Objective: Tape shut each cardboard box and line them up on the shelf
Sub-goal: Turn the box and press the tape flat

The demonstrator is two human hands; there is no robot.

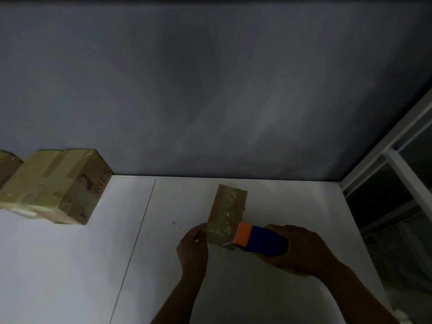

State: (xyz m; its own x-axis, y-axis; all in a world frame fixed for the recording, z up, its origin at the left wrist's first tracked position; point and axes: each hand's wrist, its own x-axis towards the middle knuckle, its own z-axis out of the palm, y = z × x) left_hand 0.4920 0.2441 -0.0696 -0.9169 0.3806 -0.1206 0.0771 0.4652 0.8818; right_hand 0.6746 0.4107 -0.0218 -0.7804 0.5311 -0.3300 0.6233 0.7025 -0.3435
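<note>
A small cardboard box [226, 212] stands on the white shelf top [292, 202], its top shiny with tape. My left hand [192, 249] holds the box's near left corner. My right hand [301, 249] grips a blue and orange tape dispenser [259, 240], whose orange end touches the box's near right edge. A larger taped box [56, 185] printed with letters stands at the left against the wall. Part of another box [8, 167] shows at the far left edge.
A grey wall [210, 90] rises behind the shelf. A white-framed window [397, 174] lies to the right, past the shelf's edge. A thin seam [138, 230] runs through the white surface between the boxes.
</note>
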